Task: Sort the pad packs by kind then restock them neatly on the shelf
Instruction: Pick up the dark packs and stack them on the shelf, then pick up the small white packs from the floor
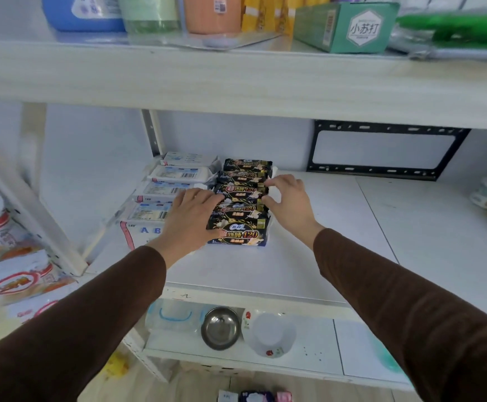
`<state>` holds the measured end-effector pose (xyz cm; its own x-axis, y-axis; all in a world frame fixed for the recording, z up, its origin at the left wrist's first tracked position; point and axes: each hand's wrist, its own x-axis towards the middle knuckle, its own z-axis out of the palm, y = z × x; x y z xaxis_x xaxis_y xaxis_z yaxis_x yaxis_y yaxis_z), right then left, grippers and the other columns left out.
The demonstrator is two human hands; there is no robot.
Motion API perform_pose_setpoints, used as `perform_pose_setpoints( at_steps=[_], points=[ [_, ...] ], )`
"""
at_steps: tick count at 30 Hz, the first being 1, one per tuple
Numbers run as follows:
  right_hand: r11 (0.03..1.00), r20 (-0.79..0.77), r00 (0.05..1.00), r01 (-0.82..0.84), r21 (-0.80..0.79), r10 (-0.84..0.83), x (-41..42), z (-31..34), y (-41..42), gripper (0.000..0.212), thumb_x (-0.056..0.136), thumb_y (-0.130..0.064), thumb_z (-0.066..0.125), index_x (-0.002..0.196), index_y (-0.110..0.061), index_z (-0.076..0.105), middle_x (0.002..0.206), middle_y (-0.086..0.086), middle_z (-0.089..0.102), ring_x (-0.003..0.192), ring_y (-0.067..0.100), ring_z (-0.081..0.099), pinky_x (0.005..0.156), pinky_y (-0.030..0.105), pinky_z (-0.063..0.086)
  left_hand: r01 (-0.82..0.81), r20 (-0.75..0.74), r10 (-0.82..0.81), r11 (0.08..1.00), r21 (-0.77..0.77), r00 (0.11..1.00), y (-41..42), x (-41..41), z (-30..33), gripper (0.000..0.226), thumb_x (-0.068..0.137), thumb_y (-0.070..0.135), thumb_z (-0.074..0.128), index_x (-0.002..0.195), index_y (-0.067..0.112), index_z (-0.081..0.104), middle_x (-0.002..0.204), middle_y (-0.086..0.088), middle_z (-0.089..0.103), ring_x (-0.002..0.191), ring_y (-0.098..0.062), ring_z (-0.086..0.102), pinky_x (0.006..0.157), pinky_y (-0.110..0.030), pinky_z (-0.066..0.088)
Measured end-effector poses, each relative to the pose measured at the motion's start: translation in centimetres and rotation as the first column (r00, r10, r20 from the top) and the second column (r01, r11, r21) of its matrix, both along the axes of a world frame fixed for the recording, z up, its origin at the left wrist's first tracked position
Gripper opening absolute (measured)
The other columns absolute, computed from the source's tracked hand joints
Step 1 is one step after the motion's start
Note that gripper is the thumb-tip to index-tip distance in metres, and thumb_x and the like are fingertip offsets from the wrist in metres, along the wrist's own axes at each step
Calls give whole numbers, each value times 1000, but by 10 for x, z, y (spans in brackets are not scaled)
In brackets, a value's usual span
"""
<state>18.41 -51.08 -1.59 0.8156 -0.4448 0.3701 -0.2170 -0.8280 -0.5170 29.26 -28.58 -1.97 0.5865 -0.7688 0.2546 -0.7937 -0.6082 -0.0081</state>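
1. Squaring up: left hand (194, 211) lies flat against the dark packs (242, 208), right hand (290, 203) pinches their far side.
2. Two sorted rows stand on the shelf (309, 256), white packs (164, 192) beside dark.
3. Judging by loose packs (255, 396) on the floor, restocking isn't finished.
4. Those are cut off, kind unreadable; left fingertips hidden.
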Motion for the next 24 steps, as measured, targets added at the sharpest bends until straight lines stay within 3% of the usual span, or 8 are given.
perform_pose_setpoints(
  at_steps=[12,18,24],
  points=[
    [976,120,993,11,-219,16,-97,-36,71,36,94,-38,59,128,-26,58,137,-4,51,126,20,41,100,40,38,144,-41,-163,944,-297,986,47,-61,-24,72,86,40,71,147,24,37,151,3,38,138,-22,35,115,-44,33],
    [960,130,986,-70,-271,108,-144,-65,97,35,95,-34,58,128,-22,58,136,-2,52,124,23,44,101,39,36,164,-33,-184,931,-326,982,64,-106,-52,68,87,37,69,146,19,41,147,1,43,134,-23,40,110,-42,37],
    [966,82,984,-134,-221,156,-195,-114,116,35,95,-31,61,128,-21,59,135,-2,53,125,23,46,102,40,36,98,-109,-134,953,-285,985,92,-166,-98,64,87,35,71,143,19,44,144,0,46,131,-23,42,108,-41,39]
  ],
)
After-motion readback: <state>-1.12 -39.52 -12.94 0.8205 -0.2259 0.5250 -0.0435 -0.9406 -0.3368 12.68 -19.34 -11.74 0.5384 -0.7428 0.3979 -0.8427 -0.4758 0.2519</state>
